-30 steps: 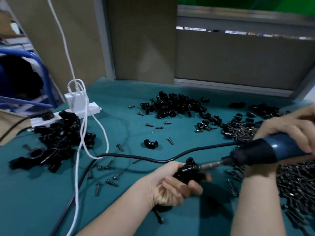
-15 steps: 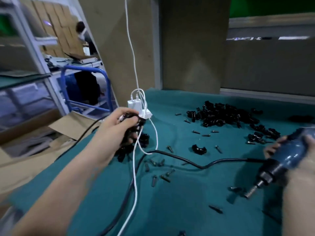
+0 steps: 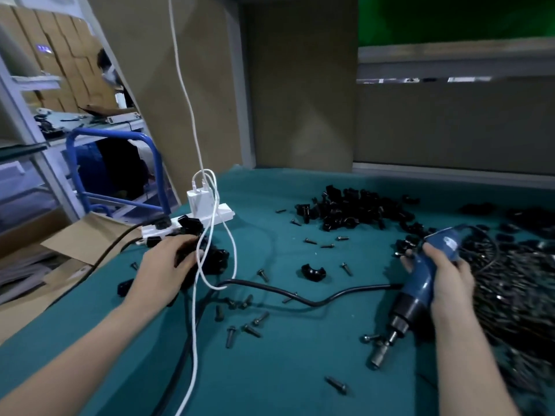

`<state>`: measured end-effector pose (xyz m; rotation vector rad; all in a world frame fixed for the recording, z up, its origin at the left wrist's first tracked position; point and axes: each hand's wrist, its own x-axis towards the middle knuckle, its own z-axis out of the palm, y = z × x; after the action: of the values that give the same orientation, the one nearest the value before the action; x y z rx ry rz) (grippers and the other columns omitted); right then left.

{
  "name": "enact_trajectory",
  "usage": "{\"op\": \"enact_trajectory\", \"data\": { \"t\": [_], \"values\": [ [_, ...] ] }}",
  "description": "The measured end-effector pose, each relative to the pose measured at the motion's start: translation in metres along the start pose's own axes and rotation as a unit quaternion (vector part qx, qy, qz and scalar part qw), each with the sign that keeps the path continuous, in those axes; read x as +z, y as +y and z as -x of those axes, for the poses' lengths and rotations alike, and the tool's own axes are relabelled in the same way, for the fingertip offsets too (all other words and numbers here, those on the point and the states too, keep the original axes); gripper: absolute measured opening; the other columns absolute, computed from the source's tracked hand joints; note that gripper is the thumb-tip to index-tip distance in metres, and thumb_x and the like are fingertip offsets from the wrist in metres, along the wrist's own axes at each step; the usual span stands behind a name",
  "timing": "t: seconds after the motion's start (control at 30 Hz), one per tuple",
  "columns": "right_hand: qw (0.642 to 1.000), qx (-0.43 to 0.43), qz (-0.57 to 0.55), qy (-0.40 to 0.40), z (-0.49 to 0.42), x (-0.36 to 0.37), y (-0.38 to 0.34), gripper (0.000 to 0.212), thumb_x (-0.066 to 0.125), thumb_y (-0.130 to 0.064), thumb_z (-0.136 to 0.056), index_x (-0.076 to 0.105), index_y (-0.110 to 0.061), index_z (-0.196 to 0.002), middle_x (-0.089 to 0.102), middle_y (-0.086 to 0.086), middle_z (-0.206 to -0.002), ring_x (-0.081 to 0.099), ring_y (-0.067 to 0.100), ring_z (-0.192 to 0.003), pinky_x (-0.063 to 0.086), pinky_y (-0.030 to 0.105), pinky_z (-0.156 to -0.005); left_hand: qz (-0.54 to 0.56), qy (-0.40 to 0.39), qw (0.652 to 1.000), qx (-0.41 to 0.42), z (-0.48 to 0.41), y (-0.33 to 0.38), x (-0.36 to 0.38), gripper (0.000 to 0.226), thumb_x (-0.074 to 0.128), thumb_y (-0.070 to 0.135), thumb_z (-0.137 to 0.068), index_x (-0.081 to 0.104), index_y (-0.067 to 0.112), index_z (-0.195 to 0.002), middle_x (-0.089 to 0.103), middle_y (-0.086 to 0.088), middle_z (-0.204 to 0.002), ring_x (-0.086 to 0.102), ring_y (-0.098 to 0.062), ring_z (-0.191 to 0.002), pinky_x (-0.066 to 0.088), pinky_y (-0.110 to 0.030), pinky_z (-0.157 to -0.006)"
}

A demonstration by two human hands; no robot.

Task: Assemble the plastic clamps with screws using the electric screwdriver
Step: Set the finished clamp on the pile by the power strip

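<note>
Gripping the electric screwdriver [image 3: 420,291], bit angled down at the bench [image 3: 288,376], is the right hand [image 3: 449,279]; the left hand [image 3: 165,267] curls round a black clamp [image 3: 183,254] on the pile [image 3: 216,259] beside the power strip [image 3: 223,213].

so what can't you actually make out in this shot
- Head view: whether the left hand holds a clamp; its own back hides the fingertips at the clamp pile.
- The electric screwdriver bit: blurred.
- The screw heap: blurred, cut off by the right edge.
</note>
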<state>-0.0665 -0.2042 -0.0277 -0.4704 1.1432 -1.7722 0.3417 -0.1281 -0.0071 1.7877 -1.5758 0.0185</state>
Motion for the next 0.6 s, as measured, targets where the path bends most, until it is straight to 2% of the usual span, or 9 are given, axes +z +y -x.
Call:
{"op": "enact_trajectory", "data": {
  "t": [0.07, 0.17, 0.2, 0.27, 0.33, 0.4, 0.47, 0.5, 0.6],
  "values": [
    [1.0, -0.004, 0.022, 0.018, -0.002, 0.0, 0.002, 0.042, 0.074, -0.014, -0.082, 0.053, -0.01, -0.118, 0.065, 0.01, -0.097, 0.068, 0.017, -0.063, 0.056, 0.03, -0.055, -0.01, 0.038, 0.999, 0.007, 0.003, 0.002, 0.002, 0.031, 0.059, 0.006, -0.093, 0.06, 0.005, -0.124, 0.062, -0.014, -0.123, 0.055, -0.031, -0.116, 0.037, -0.03, -0.097],
    [0.99, -0.037, 0.124, 0.05, -0.007, -0.004, 0.006, 0.049, 0.077, -0.023, -0.078, 0.058, -0.01, -0.122, 0.065, 0.005, -0.092, 0.064, 0.022, -0.076, 0.049, 0.028, -0.065, 0.064, 0.173, 0.983, 0.014, 0.001, 0.029, -0.009, 0.038, 0.051, -0.002, -0.095, 0.049, 0.0, -0.132, 0.043, -0.02, -0.139, 0.035, -0.024, -0.132, 0.02, -0.012, -0.108],
    [0.986, -0.043, 0.152, 0.051, -0.007, -0.004, 0.006, 0.051, 0.077, -0.024, -0.078, 0.058, -0.01, -0.124, 0.066, 0.008, -0.099, 0.065, 0.027, -0.085, 0.05, 0.032, -0.072, 0.082, 0.223, 0.97, 0.04, -0.003, 0.043, -0.013, 0.039, 0.05, -0.001, -0.094, 0.047, 0.0, -0.132, 0.039, -0.018, -0.14, 0.031, -0.018, -0.133, 0.02, -0.011, -0.11],
    [0.967, -0.07, 0.24, 0.057, -0.008, -0.004, 0.005, 0.059, 0.075, -0.024, -0.082, 0.051, -0.01, -0.134, 0.06, 0.015, -0.125, 0.06, 0.034, -0.109, 0.049, 0.041, -0.091, 0.104, 0.273, 0.946, 0.139, -0.016, 0.077, -0.014, 0.038, 0.051, 0.0, -0.09, 0.048, 0.0, -0.127, 0.039, -0.003, -0.134, 0.034, -0.01, -0.131, 0.029, -0.025, -0.111],
    [0.932, -0.124, 0.337, 0.051, -0.007, -0.003, 0.003, 0.063, 0.069, -0.02, -0.088, 0.043, -0.008, -0.144, 0.035, 0.011, -0.154, 0.038, 0.031, -0.137, 0.032, 0.04, -0.11, 0.128, 0.207, 0.937, 0.251, -0.034, 0.116, 0.0, 0.032, 0.05, 0.002, -0.088, 0.054, 0.003, -0.119, 0.052, 0.002, -0.119, 0.048, -0.007, -0.115, 0.039, -0.025, -0.102],
    [0.916, -0.164, 0.365, 0.033, -0.009, -0.005, 0.0, 0.058, 0.064, -0.013, -0.092, 0.043, -0.009, -0.145, 0.022, 0.001, -0.16, 0.021, 0.021, -0.147, 0.02, 0.033, -0.116, 0.114, 0.036, 0.95, 0.289, -0.059, 0.153, 0.029, 0.029, 0.047, 0.008, -0.091, 0.058, 0.01, -0.117, 0.065, -0.001, -0.106, 0.058, -0.011, -0.099, 0.044, -0.021, -0.091],
    [0.924, -0.161, 0.345, 0.016, -0.008, -0.01, -0.002, 0.051, 0.061, -0.01, -0.093, 0.048, -0.014, -0.142, 0.026, -0.003, -0.158, 0.026, 0.018, -0.144, 0.022, 0.026, -0.109, 0.041, -0.127, 0.962, 0.237, -0.09, 0.178, 0.072, 0.033, 0.047, 0.013, -0.095, 0.054, 0.016, -0.127, 0.065, -0.004, -0.114, 0.06, -0.019, -0.1, 0.046, -0.028, -0.087],
    [0.931, -0.158, 0.328, 0.012, -0.006, -0.012, -0.002, 0.048, 0.06, -0.01, -0.093, 0.05, -0.016, -0.14, 0.028, -0.004, -0.157, 0.031, 0.017, -0.141, 0.024, 0.024, -0.104, 0.025, -0.181, 0.965, 0.186, -0.105, 0.186, 0.094, 0.036, 0.047, 0.015, -0.097, 0.049, 0.018, -0.133, 0.06, -0.007, -0.123, 0.06, -0.023, -0.102, 0.048, -0.03, -0.085],
    [0.947, -0.15, 0.282, 0.012, -0.003, -0.015, -0.005, 0.043, 0.061, -0.009, -0.092, 0.056, -0.022, -0.132, 0.032, -0.008, -0.154, 0.037, 0.013, -0.135, 0.029, 0.026, -0.1, 0.013, -0.223, 0.974, 0.023, -0.142, 0.189, 0.145, 0.046, 0.046, 0.014, -0.097, 0.039, 0.017, -0.142, 0.045, -0.017, -0.138, 0.056, -0.032, -0.109, 0.048, -0.035, -0.087]
  ]
}}
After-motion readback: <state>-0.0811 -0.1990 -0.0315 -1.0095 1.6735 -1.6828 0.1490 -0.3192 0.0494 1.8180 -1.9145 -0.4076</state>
